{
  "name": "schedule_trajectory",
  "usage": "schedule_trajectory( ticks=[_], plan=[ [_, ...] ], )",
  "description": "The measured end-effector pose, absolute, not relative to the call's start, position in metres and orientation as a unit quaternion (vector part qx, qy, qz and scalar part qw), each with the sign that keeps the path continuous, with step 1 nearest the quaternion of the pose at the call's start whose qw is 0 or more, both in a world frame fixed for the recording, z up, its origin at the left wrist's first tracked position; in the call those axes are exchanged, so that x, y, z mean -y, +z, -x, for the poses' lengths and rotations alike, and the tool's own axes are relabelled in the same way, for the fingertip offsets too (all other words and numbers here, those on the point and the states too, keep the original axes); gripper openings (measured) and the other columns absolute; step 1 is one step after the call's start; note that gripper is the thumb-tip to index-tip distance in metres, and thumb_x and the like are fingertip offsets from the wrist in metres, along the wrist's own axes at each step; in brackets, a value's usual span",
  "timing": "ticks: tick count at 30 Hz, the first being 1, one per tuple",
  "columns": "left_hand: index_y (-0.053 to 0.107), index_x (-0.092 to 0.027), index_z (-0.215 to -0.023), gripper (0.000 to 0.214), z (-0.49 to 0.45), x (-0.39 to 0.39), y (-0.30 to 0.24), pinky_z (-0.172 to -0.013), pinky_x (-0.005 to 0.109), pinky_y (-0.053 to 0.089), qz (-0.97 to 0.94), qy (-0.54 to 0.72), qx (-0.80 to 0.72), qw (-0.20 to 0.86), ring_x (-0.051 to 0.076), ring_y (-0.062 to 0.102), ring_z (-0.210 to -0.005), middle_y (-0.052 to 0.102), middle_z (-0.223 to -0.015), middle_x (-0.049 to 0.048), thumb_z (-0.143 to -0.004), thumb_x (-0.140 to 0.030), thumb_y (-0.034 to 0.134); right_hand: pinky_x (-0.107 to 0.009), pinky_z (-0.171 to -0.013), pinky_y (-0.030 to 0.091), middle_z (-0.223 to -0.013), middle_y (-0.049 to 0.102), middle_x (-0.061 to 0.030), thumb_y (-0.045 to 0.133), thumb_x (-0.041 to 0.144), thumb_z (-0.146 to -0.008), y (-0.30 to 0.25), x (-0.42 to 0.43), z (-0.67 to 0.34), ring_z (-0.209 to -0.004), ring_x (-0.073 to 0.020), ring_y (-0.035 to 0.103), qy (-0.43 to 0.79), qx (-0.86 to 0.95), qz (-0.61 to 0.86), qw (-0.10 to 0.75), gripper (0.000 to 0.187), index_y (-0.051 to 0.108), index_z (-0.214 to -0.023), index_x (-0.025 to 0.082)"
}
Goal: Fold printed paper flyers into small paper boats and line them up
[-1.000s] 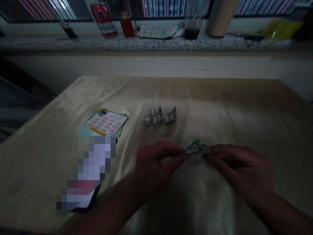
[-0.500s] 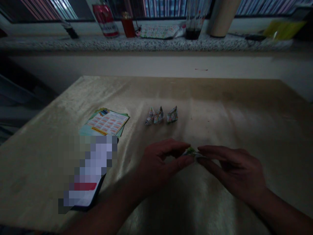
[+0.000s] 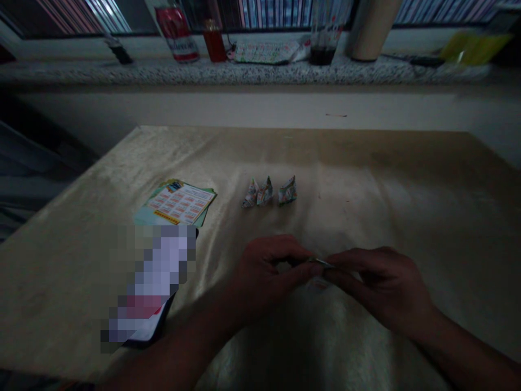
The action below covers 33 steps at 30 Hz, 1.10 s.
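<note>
A small folded piece of printed paper [image 3: 320, 265] is pinched between both my hands just above the table, mostly hidden by my fingertips. My left hand [image 3: 266, 271] closes thumb and fingers on its left end. My right hand [image 3: 378, 285] pinches its right end. Farther back on the tan tablecloth [image 3: 407, 190] stand three small folded paper shapes [image 3: 269, 192] in a row.
A stack of printed paper sheets [image 3: 177, 203] lies at the left, with a phone [image 3: 148, 282] in front of it. Behind the table runs a speckled ledge [image 3: 244, 70] with a red can [image 3: 177, 32], a red bottle [image 3: 214, 41], a glass [image 3: 323, 32] and a pale cylinder [image 3: 372, 27].
The paper showed green and white between my fingers a second ago; now it is pressed nearly flat and mostly hidden. Both hands have drawn closer together and slightly lower.
</note>
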State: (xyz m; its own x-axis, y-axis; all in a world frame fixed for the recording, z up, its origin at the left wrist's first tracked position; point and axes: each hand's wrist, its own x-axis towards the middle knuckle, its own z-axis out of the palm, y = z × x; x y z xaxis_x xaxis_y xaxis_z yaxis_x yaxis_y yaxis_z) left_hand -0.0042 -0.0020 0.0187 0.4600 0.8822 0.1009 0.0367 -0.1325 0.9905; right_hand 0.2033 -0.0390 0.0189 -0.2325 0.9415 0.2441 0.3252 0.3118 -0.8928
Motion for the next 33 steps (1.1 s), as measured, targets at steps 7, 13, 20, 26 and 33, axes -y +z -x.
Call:
schedule_trajectory(
  ticks=[7, 13, 20, 26, 33],
  plan=[
    [0.072, -0.016, -0.075, 0.011, 0.001, 0.006, 0.015, -0.057, 0.019, 0.051, -0.550, 0.418, -0.410, 0.596, 0.010, 0.065, -0.059, 0.071, -0.066, -0.0008, -0.077, -0.023, 0.081, -0.015, -0.054, 0.057, -0.069, 0.078, -0.0004, 0.082, 0.019, -0.077, 0.018, 0.036, -0.204, -0.059, -0.0119, 0.073, 0.445, 0.600, 0.496, 0.442, 0.006, 0.077, -0.079, 0.020],
    [0.070, -0.013, -0.075, 0.016, 0.003, 0.005, 0.015, -0.061, 0.026, 0.059, -0.523, 0.362, -0.405, 0.657, 0.016, 0.073, -0.062, 0.076, -0.068, 0.0058, -0.079, -0.024, 0.080, -0.021, -0.059, 0.063, -0.075, 0.080, -0.0024, 0.078, 0.021, -0.081, 0.019, 0.033, -0.206, -0.065, -0.0154, 0.077, 0.496, 0.544, 0.489, 0.469, 0.007, 0.078, -0.088, 0.020],
    [0.076, -0.013, -0.089, 0.015, 0.006, 0.002, 0.014, -0.061, 0.023, 0.057, -0.507, 0.316, -0.370, 0.712, 0.014, 0.073, -0.063, 0.078, -0.073, 0.0053, -0.083, -0.026, 0.078, -0.019, -0.050, 0.060, -0.064, 0.077, -0.0021, 0.077, 0.021, -0.084, 0.021, 0.034, -0.207, -0.053, -0.0134, 0.072, 0.529, 0.560, 0.458, 0.444, 0.010, 0.077, -0.075, 0.017],
    [0.077, -0.013, -0.083, 0.012, 0.009, -0.003, 0.014, -0.061, 0.024, 0.058, -0.465, 0.322, -0.354, 0.744, 0.014, 0.072, -0.060, 0.078, -0.070, 0.0048, -0.082, -0.025, 0.079, -0.020, -0.060, 0.065, -0.080, 0.082, -0.0019, 0.078, 0.017, -0.082, 0.021, 0.033, -0.210, -0.066, -0.0155, 0.078, 0.509, 0.563, 0.441, 0.479, 0.019, 0.076, -0.101, 0.021],
    [0.075, -0.014, -0.084, 0.016, 0.009, -0.004, 0.014, -0.057, 0.024, 0.059, -0.399, 0.338, -0.345, 0.780, 0.015, 0.072, -0.059, 0.078, -0.075, 0.0053, -0.079, -0.028, 0.082, -0.027, -0.069, 0.068, -0.091, 0.083, -0.0016, 0.077, 0.009, -0.081, 0.025, 0.033, -0.216, -0.076, -0.0196, 0.080, 0.261, 0.717, 0.420, 0.491, 0.025, 0.081, -0.095, 0.028]
  ],
)
